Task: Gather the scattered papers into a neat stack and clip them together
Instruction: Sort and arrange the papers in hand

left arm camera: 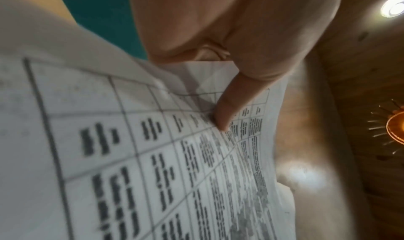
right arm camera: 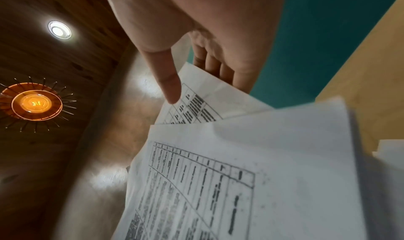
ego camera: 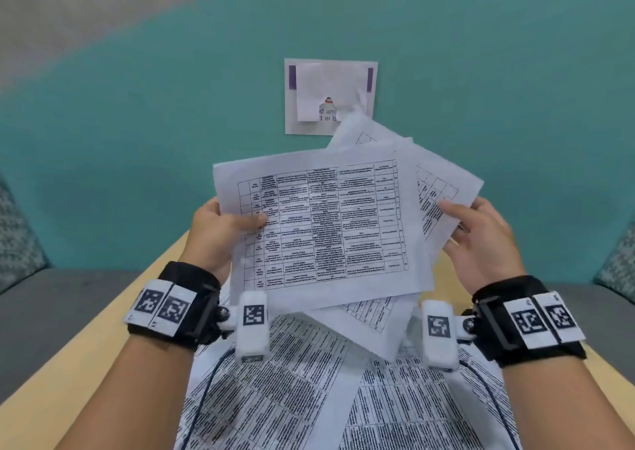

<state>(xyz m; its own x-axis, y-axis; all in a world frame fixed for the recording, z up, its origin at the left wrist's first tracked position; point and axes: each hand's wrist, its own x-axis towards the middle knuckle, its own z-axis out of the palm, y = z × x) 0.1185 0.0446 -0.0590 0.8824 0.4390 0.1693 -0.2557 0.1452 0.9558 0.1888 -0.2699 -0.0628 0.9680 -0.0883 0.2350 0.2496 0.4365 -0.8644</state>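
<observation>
I hold a loose, fanned bunch of white papers (ego camera: 323,223) printed with tables, raised above the table. My left hand (ego camera: 223,223) grips the bunch's left edge, thumb (left arm camera: 223,112) pressed on the top sheet and fingers behind. My right hand (ego camera: 477,233) pinches the right edge of a skewed lower sheet (right arm camera: 196,102), thumb (right arm camera: 170,86) on top and fingers underneath. The sheets are not aligned; corners stick out at the top right and bottom. More printed papers (ego camera: 309,381) lie spread on the table below my wrists. No clip shows in any view.
A light wooden table (ego camera: 86,363) runs under my arms. A teal wall (ego camera: 137,123) stands ahead with a white notice (ego camera: 330,95) stuck to it. Grey seat cushions (ego camera: 51,298) flank the table on both sides.
</observation>
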